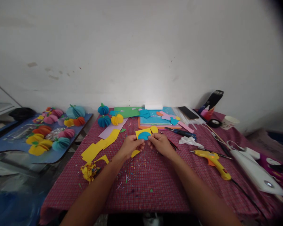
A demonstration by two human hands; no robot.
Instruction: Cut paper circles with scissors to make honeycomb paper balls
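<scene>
A blue paper disc [144, 135] lying on a yellow paper piece [142, 132] sits at frame centre, pinched from either side by the left hand [130, 146] and right hand [160, 143], above the checked worktop [155, 185], with a yellow glue gun [214, 161] at right.

A blue paper disc [144, 135] lies flat against a yellow paper sheet [143, 131], covering its lower middle, so that yellow shows above and to both sides. The yellow sheet is roughly rectangular, tilted slightly, and is held just above the counter [155, 188] near its centre. A small yellow curved offcut [135, 153] sits below it, at the left edge of the pair.
</scene>
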